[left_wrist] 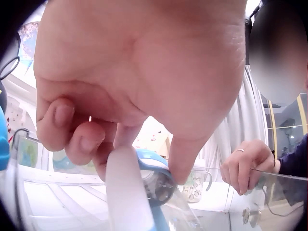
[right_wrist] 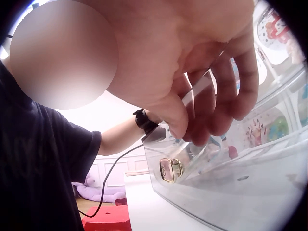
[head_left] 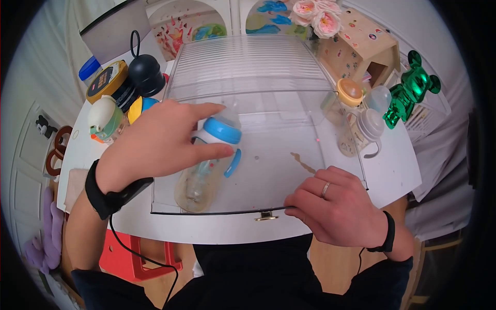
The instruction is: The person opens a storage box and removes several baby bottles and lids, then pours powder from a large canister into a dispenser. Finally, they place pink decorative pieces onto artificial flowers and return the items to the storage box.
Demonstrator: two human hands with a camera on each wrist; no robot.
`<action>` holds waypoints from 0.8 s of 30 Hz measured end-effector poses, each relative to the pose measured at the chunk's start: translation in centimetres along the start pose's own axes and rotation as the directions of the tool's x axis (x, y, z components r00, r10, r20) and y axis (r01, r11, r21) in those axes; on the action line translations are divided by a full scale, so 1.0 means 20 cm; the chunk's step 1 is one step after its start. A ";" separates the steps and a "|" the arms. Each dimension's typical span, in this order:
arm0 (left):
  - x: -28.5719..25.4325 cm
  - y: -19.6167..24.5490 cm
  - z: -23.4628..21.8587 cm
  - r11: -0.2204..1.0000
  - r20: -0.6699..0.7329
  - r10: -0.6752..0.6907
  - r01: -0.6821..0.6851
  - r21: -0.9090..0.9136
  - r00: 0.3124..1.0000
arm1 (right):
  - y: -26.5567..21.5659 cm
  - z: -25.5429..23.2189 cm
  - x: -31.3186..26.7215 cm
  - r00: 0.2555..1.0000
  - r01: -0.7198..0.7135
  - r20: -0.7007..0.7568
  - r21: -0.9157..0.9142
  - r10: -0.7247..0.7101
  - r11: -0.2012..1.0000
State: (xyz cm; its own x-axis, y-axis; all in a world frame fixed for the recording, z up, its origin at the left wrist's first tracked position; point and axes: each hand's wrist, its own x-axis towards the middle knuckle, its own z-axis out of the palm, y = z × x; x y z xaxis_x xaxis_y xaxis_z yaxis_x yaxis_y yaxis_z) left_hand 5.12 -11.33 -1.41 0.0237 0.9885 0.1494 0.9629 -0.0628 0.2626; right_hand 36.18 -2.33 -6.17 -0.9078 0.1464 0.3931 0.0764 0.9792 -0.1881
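In the head view a clear lidded box [head_left: 274, 175] with a ribbed top lies across the white table. The left hand [head_left: 160, 137] is over its left part, thumb and fingers around the blue collar of a baby bottle [head_left: 223, 130], whose clear body slants toward the front edge. In the left wrist view the left hand [left_wrist: 139, 72] has thumb and index finger at the blue collar [left_wrist: 151, 156]. The right hand [head_left: 333, 206] grips the box's front edge, right of a gold clasp [head_left: 266, 216]. The right wrist view shows the right hand [right_wrist: 207, 91] with fingers curled over that edge, near the clasp [right_wrist: 171, 170].
Right of the box stand an orange-capped bottle [head_left: 350, 93], a handled bottle [head_left: 356, 132] and a green bear figure [head_left: 413, 88]. On the left are a green-and-white cup [head_left: 106, 119], a dark shaker [head_left: 146, 75] and a tub [head_left: 108, 82]. A red stool [head_left: 124, 256] is below.
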 end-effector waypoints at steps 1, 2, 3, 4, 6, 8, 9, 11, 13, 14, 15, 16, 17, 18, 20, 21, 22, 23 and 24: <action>0.01 0.00 0.02 0.998 0.007 0.030 -0.030 0.049 1.000 | 0.00 0.00 0.00 1.000 -0.002 0.003 -0.004 0.002 1.000; 0.02 0.01 0.05 0.994 0.014 0.057 -0.058 0.097 0.998 | 0.00 0.00 0.00 1.000 -0.002 0.008 -0.007 0.002 1.000; 0.04 0.03 0.06 0.990 0.066 0.011 -0.020 0.138 0.998 | 0.00 0.00 0.00 1.000 0.002 0.013 -0.011 -0.002 1.000; 0.06 0.04 0.08 0.983 0.116 -0.039 0.018 0.182 0.992 | 0.00 -0.01 0.00 0.999 -0.002 0.034 -0.013 0.003 1.000; 0.08 0.05 0.09 0.959 0.142 -0.098 0.055 0.277 0.985 | 0.00 -0.02 0.00 0.997 -0.012 0.072 -0.013 0.013 1.000; 0.07 0.05 0.09 0.924 0.094 -0.102 0.059 0.378 0.990 | 0.00 -0.02 0.00 0.998 -0.012 0.064 -0.010 0.012 1.000; 0.06 0.05 0.09 0.905 0.065 -0.126 0.088 0.416 0.990 | 0.00 -0.02 0.00 0.998 -0.015 0.059 -0.008 0.016 1.000; 0.02 0.06 0.07 0.863 0.011 -0.162 0.136 0.487 0.987 | 0.00 -0.01 -0.01 0.999 -0.019 0.048 0.000 0.019 1.000; 0.00 0.06 0.05 0.820 -0.001 -0.260 0.221 0.528 0.965 | -0.01 -0.01 -0.01 0.999 -0.025 0.044 0.002 0.025 1.000; -0.01 0.06 0.05 0.794 -0.010 -0.309 0.264 0.548 0.951 | -0.01 -0.01 0.00 0.999 -0.028 0.046 0.003 0.028 1.000; -0.02 0.08 0.06 0.780 -0.023 -0.324 0.281 0.560 0.946 | -0.01 -0.01 0.00 0.998 -0.029 0.048 0.002 0.029 1.000; -0.03 0.10 0.08 0.764 -0.039 -0.339 0.299 0.571 0.940 | -0.01 0.00 0.00 0.999 -0.022 0.034 0.000 0.022 1.000; -0.04 0.12 0.09 0.749 -0.056 -0.354 0.318 0.582 0.934 | 0.00 0.01 0.00 1.000 -0.013 0.021 -0.004 0.013 1.000; -0.06 0.14 0.09 0.730 -0.098 -0.292 0.288 0.619 0.951 | 0.00 0.01 0.00 1.000 -0.005 0.008 -0.008 0.005 1.000; -0.10 0.16 0.11 0.684 -0.172 -0.161 0.236 0.690 0.972 | -0.01 0.00 0.00 0.999 -0.030 0.036 0.007 0.030 1.000; -0.11 0.15 0.11 0.735 -0.141 -0.127 0.189 0.651 0.982 | -0.01 -0.01 0.00 0.998 -0.041 0.051 0.014 0.040 0.999; -0.12 0.13 0.10 0.781 -0.112 -0.091 0.140 0.608 0.990 | -0.02 -0.01 0.00 0.998 -0.043 0.054 0.011 0.042 0.999; -0.13 0.11 0.09 0.822 -0.084 -0.052 0.090 0.562 0.995 | -0.02 -0.01 0.00 0.997 -0.045 0.056 0.008 0.045 0.999; -0.15 0.10 0.08 0.865 -0.042 -0.021 0.039 0.500 0.999 | -0.02 -0.01 0.00 0.997 -0.048 0.057 0.005 0.047 0.999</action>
State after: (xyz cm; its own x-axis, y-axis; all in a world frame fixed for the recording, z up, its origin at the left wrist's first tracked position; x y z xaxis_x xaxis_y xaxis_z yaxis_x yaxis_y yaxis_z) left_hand 7.29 -14.16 -2.78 -0.0077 0.9830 0.1834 0.9683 0.0532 -0.2442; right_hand 36.24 -2.67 -5.90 -0.9250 0.1844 0.3322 0.1178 0.9704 -0.2108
